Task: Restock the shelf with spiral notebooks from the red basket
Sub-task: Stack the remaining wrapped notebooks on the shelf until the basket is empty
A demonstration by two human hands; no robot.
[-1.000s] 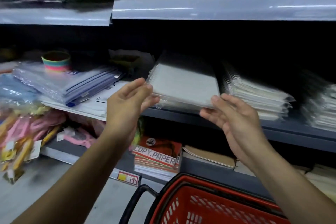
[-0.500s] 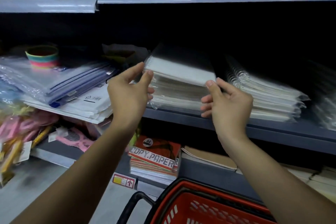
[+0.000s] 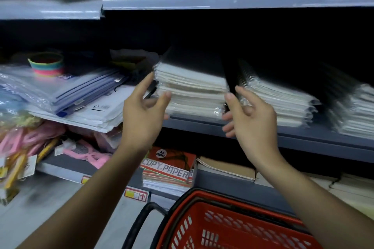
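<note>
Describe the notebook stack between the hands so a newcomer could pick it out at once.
Find the grey middle shelf, just above the red basket. Three stacks of plastic-wrapped spiral notebooks sit along it; the target stack is the leftmost, directly above the orange copy paper pack. Unlike its neighbours, it is flanked by the left hand and right hand.

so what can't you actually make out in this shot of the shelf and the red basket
- Red plastic basket, head view: its inside is cut off by the bottom edge, so any notebooks left are unseen.
- Plastic-wrapped spiral notebook stack: its back is lost in shelf shadow.
- Left hand, right hand: motion blur hides whether fingertips touch the stack.
- Yellow shelf label: too small to read.
</note>
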